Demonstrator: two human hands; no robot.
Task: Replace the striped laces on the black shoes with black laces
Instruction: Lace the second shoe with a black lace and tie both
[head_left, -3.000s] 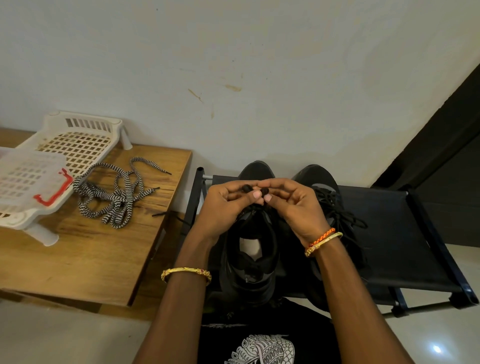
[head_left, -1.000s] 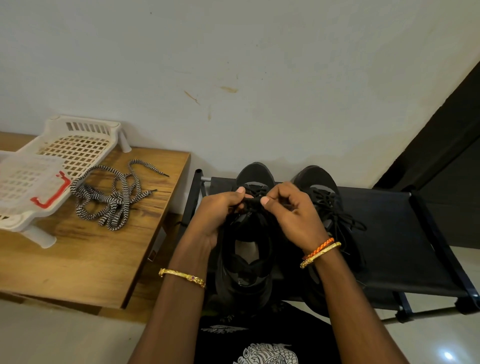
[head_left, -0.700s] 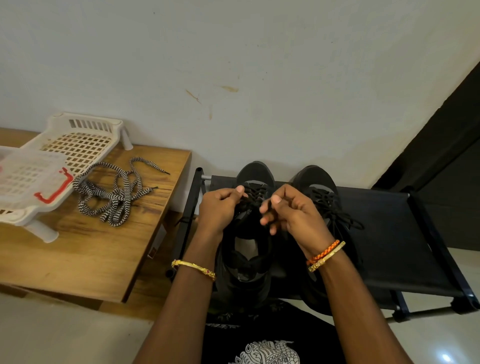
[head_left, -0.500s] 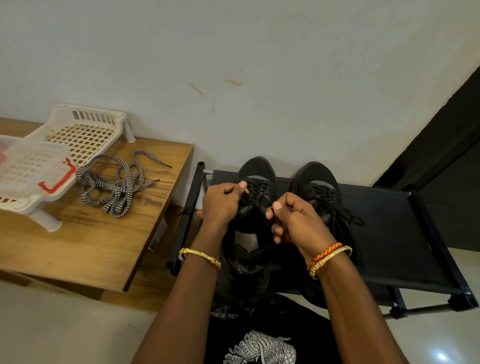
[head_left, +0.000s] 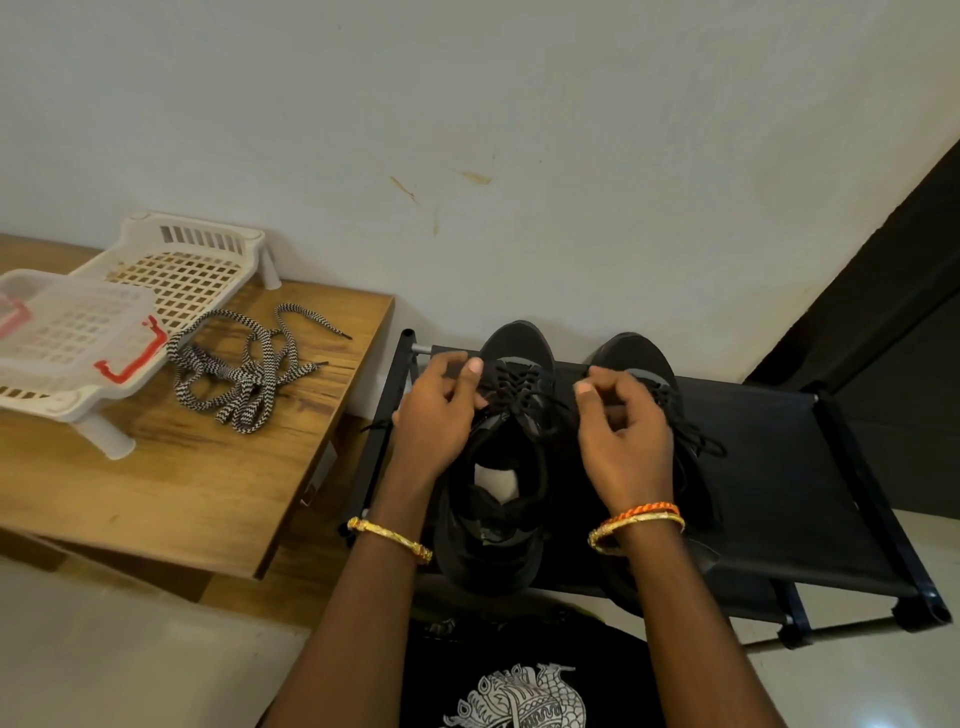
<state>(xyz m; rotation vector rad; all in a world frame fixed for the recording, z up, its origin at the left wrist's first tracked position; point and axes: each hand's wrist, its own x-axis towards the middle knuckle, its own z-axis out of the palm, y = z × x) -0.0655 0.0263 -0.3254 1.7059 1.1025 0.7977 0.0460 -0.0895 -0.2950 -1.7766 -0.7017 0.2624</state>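
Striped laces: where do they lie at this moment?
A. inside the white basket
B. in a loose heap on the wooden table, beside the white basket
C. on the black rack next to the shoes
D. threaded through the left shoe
B: the striped laces lie in a loose heap on the wooden table, next to the white basket, away from the shoes.

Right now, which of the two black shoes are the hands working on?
The left shoe: left hand and right hand pull its black lace ends apart. The right shoe sits untouched behind the right hand.

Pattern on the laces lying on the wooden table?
Black-and-white zigzag striped laces, clearest in the head view.
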